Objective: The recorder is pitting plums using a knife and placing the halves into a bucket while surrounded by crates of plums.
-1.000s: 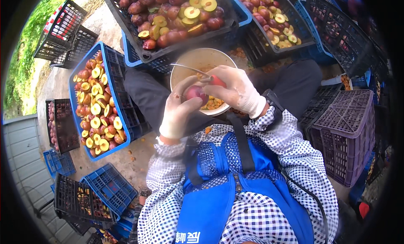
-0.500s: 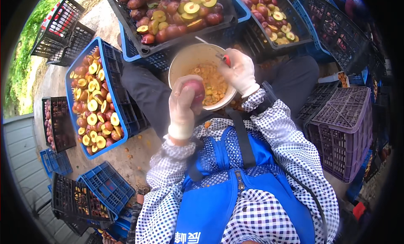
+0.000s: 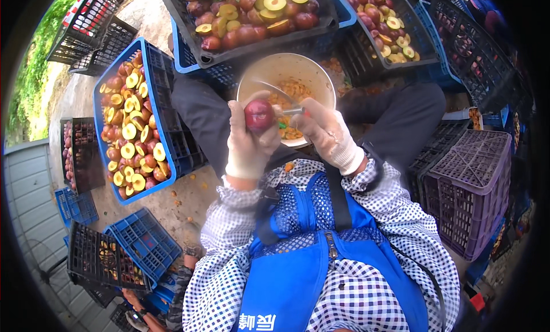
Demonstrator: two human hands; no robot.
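Bare floor, crates all around. Left hand grasps a red plum between thumb and fingers. Right hand, just right of it, grips a curved-blade knife, metal shank toward the plum. Beyond both hands: cream bucket with orange scraps. Left of left hand: blue crate, halved plums.

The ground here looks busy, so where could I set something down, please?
A littered patch of ground lies free between the blue crate of halved plums and the left sleeve; paler ground shows between the upper-left black crates and the black plum crate. It is crowded around the bucket and on the right by the purple crate.
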